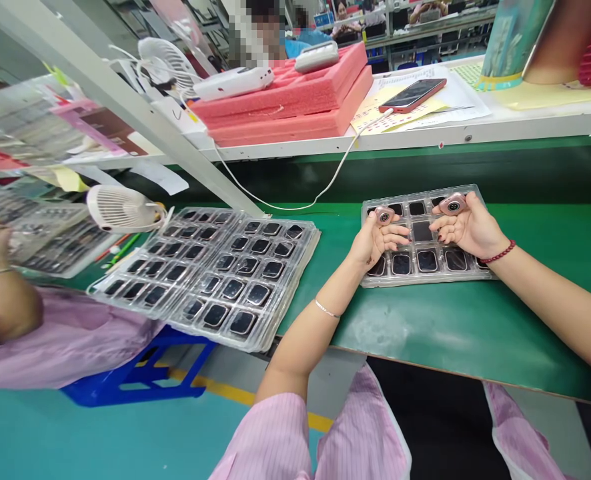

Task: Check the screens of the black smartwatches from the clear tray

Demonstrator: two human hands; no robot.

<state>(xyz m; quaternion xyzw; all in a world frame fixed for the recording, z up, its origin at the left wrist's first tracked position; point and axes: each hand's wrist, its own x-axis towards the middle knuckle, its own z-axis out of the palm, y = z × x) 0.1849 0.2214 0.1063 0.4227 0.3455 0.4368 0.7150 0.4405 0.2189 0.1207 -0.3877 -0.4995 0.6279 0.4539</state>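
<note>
My left hand (370,241) grips a rose-pink smartwatch body (384,215) between thumb and fingers, its round dark sensor back facing up. In my right hand (471,228), which wears a dark red braided bracelet, is a second smartwatch body (453,204), also back side up. Neither watch has a strap in view. Both hands are over a clear plastic tray (425,280) on the green bench. Square, dark-faced watches (427,261) sit in its pockets, and my hands cover some of them.
To the left, stacked clear trays (268,340) hold several more watches. A small white fan (120,208) stands behind them. A co-worker's arm (5,300) is at far left. The shelf (475,133) carries pink foam (285,113) and a phone (413,95) with a hanging cable.
</note>
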